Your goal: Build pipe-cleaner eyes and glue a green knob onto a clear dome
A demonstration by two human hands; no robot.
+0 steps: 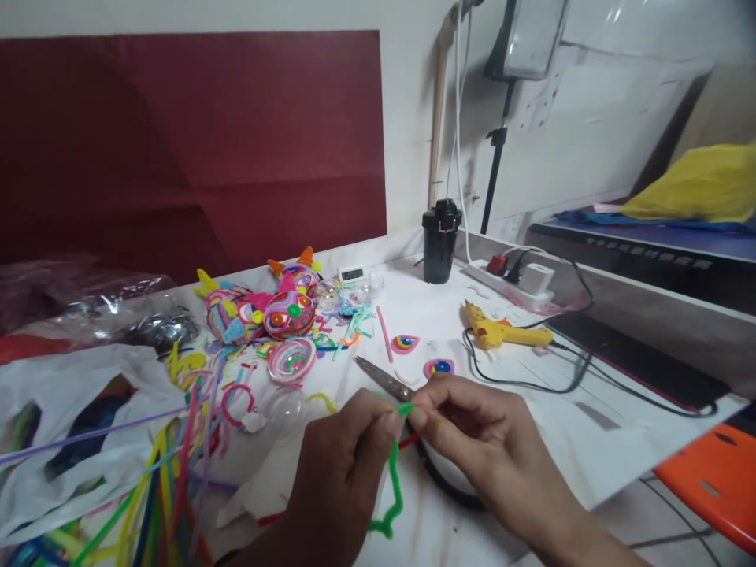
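Observation:
A bright green pipe cleaner (397, 490) is pinched at its upper end between both my hands, its bent tail hanging down onto the table. My left hand (348, 465) grips it with thumb and forefinger. From the other side, my right hand (490, 441) pinches the same end close by. Scissors (383, 379) lie just beyond and beneath my hands, blades pointing away to the left, black handle partly covered. Past my fingers rest two teardrop eye shapes of coiled pipe cleaner, one (405, 344) farther off and one (439, 368) nearer.
Colourful decorated balls (289, 313) and a pink-rimmed bowl shape (292, 361) stand behind. Loose pipe cleaners (159, 480) spread at left. A yellow glue gun (502, 331) with a trailing cord lies right, near a power strip (511, 287), black cup (440, 244) and dark flat device (638, 358).

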